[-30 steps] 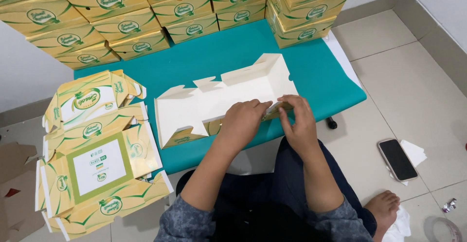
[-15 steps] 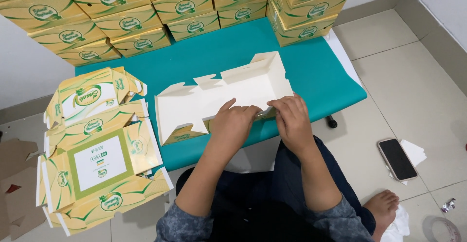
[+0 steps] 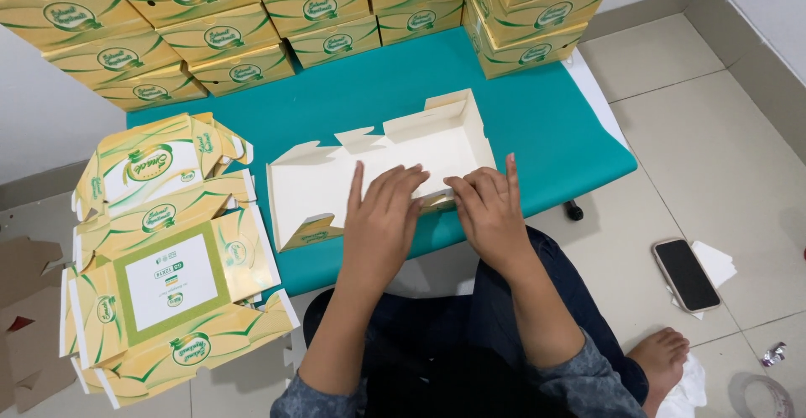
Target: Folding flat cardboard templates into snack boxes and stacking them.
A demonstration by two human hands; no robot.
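Left hand: left hand (image 3: 382, 216) lies flat, fingers together, pressing the near wall of the half-folded carton (image 3: 378, 166); it grips nothing.
Right hand: right hand (image 3: 491, 212) sits just beside it, fingers curled over the same near edge, thumb side up, pinching the flap.
Carton: cream inside up, on the teal table (image 3: 537, 107), near its front edge; far and right walls already upright, left end still flat.
Handling: thin printed card, judged light and springy; creases easily, so hold along the scored folds, not mid-panel.
Left of the table: heap of flat yellow-green blanks (image 3: 168, 258), on the floor.
Back of the table: stacked finished boxes (image 3: 277, 15), in rows.
Right of the table: phone (image 3: 687, 274) on the floor tiles, well apart.
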